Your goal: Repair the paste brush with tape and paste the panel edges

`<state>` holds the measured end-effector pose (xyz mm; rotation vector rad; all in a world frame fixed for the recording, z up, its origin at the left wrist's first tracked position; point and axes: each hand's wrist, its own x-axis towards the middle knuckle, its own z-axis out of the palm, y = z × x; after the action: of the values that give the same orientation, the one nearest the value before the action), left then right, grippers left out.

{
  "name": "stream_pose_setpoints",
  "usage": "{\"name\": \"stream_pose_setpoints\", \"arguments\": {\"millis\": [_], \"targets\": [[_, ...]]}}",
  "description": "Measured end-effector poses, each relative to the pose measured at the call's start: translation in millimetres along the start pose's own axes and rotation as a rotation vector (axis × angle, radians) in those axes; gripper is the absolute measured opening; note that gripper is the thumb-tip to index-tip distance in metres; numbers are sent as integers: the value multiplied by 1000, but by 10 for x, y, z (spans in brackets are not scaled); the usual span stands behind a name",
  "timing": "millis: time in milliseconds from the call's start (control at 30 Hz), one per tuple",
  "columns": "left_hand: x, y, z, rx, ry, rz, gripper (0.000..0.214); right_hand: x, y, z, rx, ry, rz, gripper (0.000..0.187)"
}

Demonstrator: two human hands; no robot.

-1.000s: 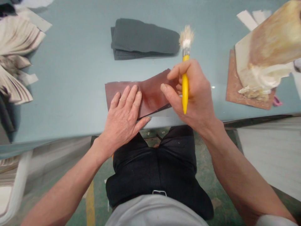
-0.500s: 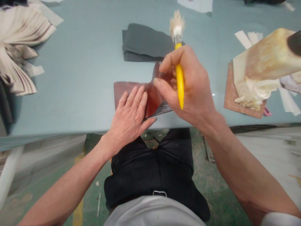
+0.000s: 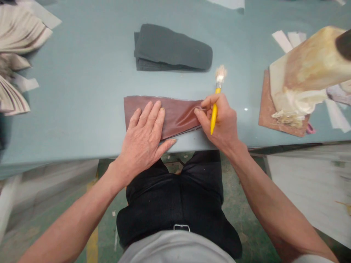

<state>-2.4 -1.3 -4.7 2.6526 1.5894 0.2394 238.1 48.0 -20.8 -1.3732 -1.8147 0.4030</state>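
Observation:
A long brown leather piece point(image 3: 177, 113) lies flat near the front edge of the blue-grey table point(image 3: 87, 84). My left hand point(image 3: 144, 133) rests on its left half, fingers stretched flat and together, palm down. My right hand point(image 3: 221, 118) is closed round a yellow-handled brush point(image 3: 215, 106), bristles pointing away from me, and its fingertips press the right end of the leather down on the table.
A stack of dark grey felt pieces point(image 3: 171, 49) lies beyond the leather. At the right a glue-crusted container point(image 3: 304, 73) sits on a brown board point(image 3: 267, 109). Fanned stacks of pale pieces point(image 3: 16, 44) fill the far left. White strips point(image 3: 287, 38) lie at the back right.
The right end of the leather was lifted by my right hand half a second ago; now it is lowered flat and my right hand sits lower, nearer the table. My left hand stayed put.

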Motion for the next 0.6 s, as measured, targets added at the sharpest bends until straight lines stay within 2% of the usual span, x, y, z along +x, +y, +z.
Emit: {"name": "stream_pose_setpoints", "arguments": {"millis": [233,600], "targets": [[8,-10,-4,-11,26,4,79,-40,44,56,27,26,24,17],[30,-4,-24,-38,9,-28,74,-42,134,45,104,0,25,16]]}}
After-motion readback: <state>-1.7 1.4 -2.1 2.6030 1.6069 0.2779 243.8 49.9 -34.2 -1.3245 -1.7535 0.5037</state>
